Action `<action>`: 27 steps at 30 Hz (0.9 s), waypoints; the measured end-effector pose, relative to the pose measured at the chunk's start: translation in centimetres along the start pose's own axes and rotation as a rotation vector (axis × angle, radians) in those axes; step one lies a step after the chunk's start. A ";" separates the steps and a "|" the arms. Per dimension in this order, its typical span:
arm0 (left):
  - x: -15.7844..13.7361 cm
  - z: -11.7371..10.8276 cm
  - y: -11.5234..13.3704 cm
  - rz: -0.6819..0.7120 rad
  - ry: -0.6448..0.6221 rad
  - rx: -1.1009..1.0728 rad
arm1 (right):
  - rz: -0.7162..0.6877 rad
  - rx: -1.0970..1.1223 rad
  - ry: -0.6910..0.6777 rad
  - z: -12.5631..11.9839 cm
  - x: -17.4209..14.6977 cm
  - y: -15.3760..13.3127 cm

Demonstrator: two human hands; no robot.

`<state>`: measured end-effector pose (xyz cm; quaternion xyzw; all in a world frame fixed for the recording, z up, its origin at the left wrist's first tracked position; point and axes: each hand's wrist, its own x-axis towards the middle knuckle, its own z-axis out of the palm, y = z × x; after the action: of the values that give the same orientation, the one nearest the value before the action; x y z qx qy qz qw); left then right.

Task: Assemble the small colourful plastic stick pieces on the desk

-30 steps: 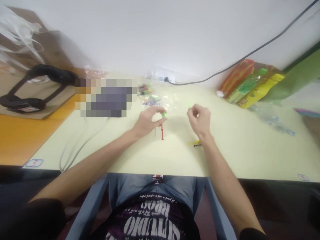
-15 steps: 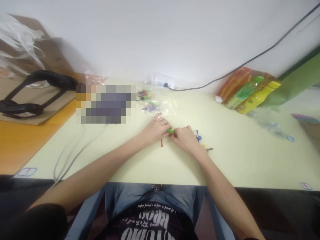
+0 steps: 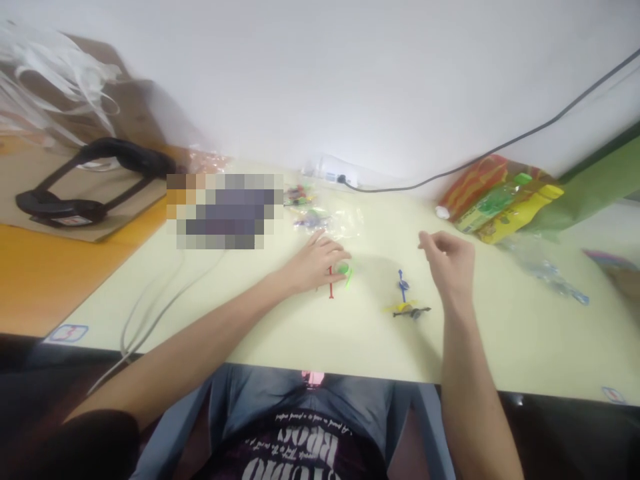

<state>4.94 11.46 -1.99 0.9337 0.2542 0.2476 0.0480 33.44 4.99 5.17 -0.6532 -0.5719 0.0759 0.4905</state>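
My left hand [image 3: 320, 261] is low over the table, thumb and index finger closed about a small round green plastic piece [image 3: 342, 268]. Close by its thumb is a thin bright-green stick [image 3: 349, 279]. A red plastic rod [image 3: 331, 287] lies partly under that hand. Raised to the right, my right hand [image 3: 450, 260] has its fingers curled in; anything in them is hidden. Left of the right forearm are a blue rod with a round part [image 3: 403, 285], a yellow piece [image 3: 406, 307] and a black rod with a round part [image 3: 416, 313].
Clear bags [image 3: 345, 220] with small coloured pieces lie behind my left hand, beside a blurred-out dark object [image 3: 225, 217]. A black cable [image 3: 400, 189] runs along the wall. Snack packets [image 3: 523, 213] stand back right. A black frame [image 3: 100, 180] and pale cables [image 3: 150, 313] are left.
My right hand has moved away from the green piece, rightward and up, uncovering the blue, yellow and black pieces. My left hand stays with the green piece. The view has shifted slightly.
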 end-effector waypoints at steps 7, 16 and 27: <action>0.1 0.8 0.8 0.100 -0.035 0.003 | -0.206 -0.476 -0.422 -1.8 -2.7 3.0; -0.1 0.8 0.8 0.099 -0.042 0.013 | -0.118 -0.579 -0.521 0.1 -3.9 6.2; 0.8 -0.1 2.6 0.127 0.224 0.016 | 0.015 0.176 -0.277 2.0 -3.3 0.2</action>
<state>6.70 9.63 -1.01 0.9148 0.2003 0.3506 -0.0037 31.19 3.43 2.46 -0.5954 -0.6203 0.2187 0.4614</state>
